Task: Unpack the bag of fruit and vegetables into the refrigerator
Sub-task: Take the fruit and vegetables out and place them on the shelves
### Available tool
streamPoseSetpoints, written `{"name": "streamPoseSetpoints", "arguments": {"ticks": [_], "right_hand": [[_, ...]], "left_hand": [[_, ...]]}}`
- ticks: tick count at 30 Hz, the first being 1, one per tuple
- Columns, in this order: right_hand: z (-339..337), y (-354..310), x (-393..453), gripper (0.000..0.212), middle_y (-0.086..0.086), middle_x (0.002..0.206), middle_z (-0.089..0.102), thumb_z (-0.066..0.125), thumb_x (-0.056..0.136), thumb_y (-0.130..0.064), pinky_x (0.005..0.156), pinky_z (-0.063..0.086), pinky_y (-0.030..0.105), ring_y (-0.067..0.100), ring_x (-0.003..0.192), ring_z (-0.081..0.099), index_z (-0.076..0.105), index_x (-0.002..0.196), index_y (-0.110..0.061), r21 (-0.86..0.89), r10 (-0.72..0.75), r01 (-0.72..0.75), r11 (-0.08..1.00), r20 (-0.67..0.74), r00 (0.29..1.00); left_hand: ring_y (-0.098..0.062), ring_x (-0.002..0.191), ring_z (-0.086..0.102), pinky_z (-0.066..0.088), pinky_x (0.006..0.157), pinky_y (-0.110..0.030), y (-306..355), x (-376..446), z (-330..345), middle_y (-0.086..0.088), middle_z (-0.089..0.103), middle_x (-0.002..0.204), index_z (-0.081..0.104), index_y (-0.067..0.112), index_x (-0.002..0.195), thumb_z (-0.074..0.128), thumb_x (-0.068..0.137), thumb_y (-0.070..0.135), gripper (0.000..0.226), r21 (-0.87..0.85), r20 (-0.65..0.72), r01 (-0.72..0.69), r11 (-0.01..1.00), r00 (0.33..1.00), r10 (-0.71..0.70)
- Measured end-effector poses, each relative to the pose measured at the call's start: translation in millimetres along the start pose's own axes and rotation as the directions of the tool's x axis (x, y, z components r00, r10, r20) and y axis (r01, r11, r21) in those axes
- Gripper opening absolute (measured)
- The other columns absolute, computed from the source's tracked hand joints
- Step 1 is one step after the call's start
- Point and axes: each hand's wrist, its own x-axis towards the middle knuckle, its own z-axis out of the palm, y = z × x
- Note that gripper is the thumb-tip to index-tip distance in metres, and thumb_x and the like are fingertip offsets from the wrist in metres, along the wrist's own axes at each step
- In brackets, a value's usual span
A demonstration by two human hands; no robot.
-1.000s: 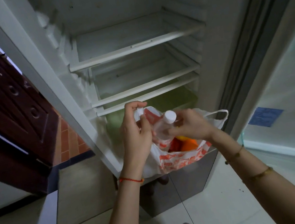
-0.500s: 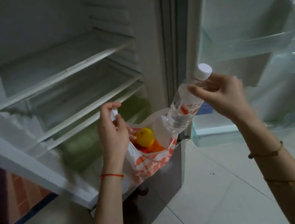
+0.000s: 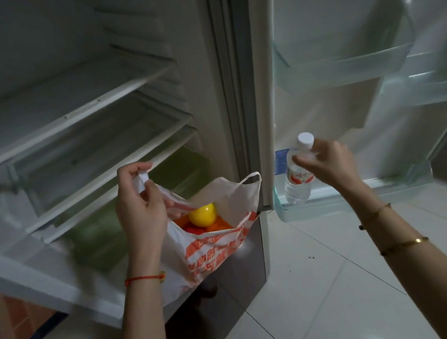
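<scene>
White plastic printed in orange, the bag is hanging at the centre of the head view, its near handle pinched between the thumb and curled fingers of the left hand; the far handle is standing loose at about 2 o'clock from that hand. Inside the open mouth a yellow round fruit is lying on top of red and orange produce. At 3 o'clock from the bag, the right hand is gripping a clear water bottle with a white cap by its neck, fingers curled round it, the bottle's base sitting in or just over the lowest door shelf of the refrigerator; contact is unclear. At 10 o'clock from the bag, bare shelves are showing inside the cabinet.
</scene>
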Motion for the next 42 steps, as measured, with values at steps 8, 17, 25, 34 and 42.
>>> {"name": "streamPoseSetpoints", "arguments": {"ticks": [8, 17, 25, 34, 42], "right_hand": [[38, 17, 3, 0.038, 0.016, 0.105, 0.072, 0.070, 0.084, -0.038, 0.072, 0.052, 0.036, 0.031, 0.088, 0.066, 0.068, 0.105, -0.006, -0.040, 0.118, -0.113, 0.993, 0.129, 0.985], [42, 16, 1, 0.048, 0.016, 0.120, 0.067, 0.072, 0.085, -0.034, 0.078, 0.047, 0.035, 0.036, 0.104, 0.065, 0.058, 0.120, -0.005, -0.052, 0.120, -0.111, 0.992, 0.219, 0.968], [23, -62, -22, 0.047, 0.011, 0.116, 0.058, 0.073, 0.084, -0.033, 0.087, 0.049, 0.037, 0.027, 0.104, 0.055, 0.053, 0.118, -0.007, -0.165, -0.325, 0.295, 0.941, -0.200, 0.924], [107, -131, -27, 0.016, 0.006, 0.095, 0.074, 0.064, 0.092, -0.020, 0.072, 0.052, 0.021, 0.017, 0.084, 0.070, 0.074, 0.096, -0.008, 0.154, -0.643, 0.667, 0.729, 0.488, 0.590], [190, -115, 14, 0.096, 0.015, 0.158, 0.026, 0.072, 0.084, -0.022, 0.105, 0.044, 0.039, 0.035, 0.133, 0.047, 0.008, 0.156, -0.015, -0.167, -0.297, 0.603, 0.780, 0.749, 0.592]], "left_hand": [[0.009, 0.072, 0.065, 0.048, 0.056, -0.007, 6, -8, -6, 0.004, 0.060, 0.123, 0.053, 0.007, 0.118, 0.045, 0.099, -0.006, 0.025, -0.027, -0.015, 0.009, 1.000, 1.000, -0.010], [-0.009, 0.056, 0.064, 0.051, 0.045, -0.018, 5, -16, -15, 0.005, 0.058, 0.132, 0.051, 0.015, 0.118, 0.046, 0.100, -0.002, 0.025, -0.050, -0.058, 0.024, 0.998, 0.998, -0.027], [-0.024, 0.057, 0.062, 0.057, 0.048, -0.047, 3, -18, -30, 0.028, 0.059, 0.114, 0.051, 0.021, 0.116, 0.047, 0.100, 0.000, 0.027, -0.018, -0.110, 0.027, 0.999, 0.994, -0.029], [-0.027, 0.059, 0.063, 0.056, 0.049, -0.053, -3, -16, -57, 0.014, 0.057, 0.132, 0.050, 0.020, 0.119, 0.047, 0.100, 0.003, 0.025, 0.053, -0.144, 0.032, 0.998, 0.989, -0.024], [-0.016, 0.055, 0.062, 0.056, 0.043, -0.046, -6, -29, -67, 0.004, 0.060, 0.122, 0.048, 0.018, 0.121, 0.049, 0.100, 0.003, 0.026, 0.119, -0.153, 0.071, 0.990, 0.987, -0.053]]}}
